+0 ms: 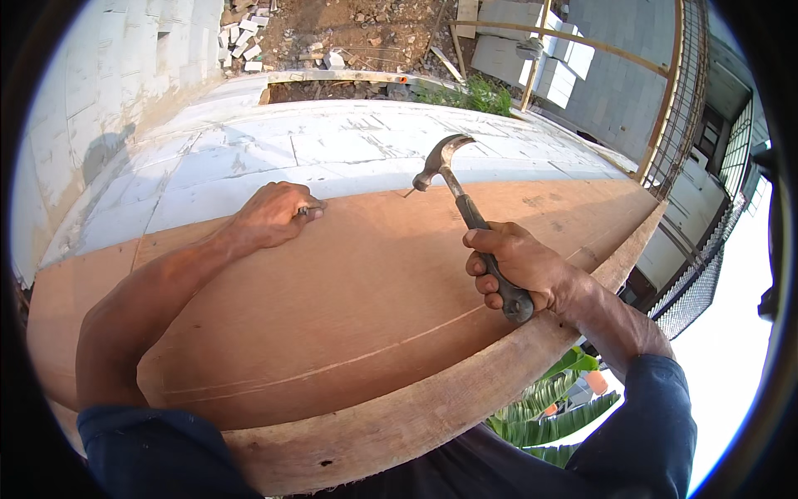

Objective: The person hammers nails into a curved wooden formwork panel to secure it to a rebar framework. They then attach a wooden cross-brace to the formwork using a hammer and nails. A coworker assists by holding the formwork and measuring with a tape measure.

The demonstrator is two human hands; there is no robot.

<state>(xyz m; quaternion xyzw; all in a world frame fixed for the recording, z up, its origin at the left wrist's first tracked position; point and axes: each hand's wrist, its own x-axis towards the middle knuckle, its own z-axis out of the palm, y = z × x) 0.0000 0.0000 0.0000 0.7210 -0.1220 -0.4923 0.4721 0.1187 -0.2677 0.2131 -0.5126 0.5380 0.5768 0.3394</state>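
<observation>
My right hand [519, 262] is wrapped round the dark grip of a claw hammer [472, 212]. The hammer's metal head points away from me, just over the far edge of a brown plywood sheet [332, 308]. Close below its striking face, a thin nail [409, 193] sticks up at a slant from that edge; a small gap shows between them. To the left, my left hand [278, 214] rests closed at the same edge. Small grey metal pieces that look like nails show between its thumb and fingers, partly hidden.
A thick timber [399, 432] borders the plywood on my side. Beyond the sheet lies a white block wall [332, 145], with another block wall [125, 100] at left. Wire mesh [677, 100] and wooden poles stand at right. Far below are rubble [349, 33] and banana leaves [549, 416].
</observation>
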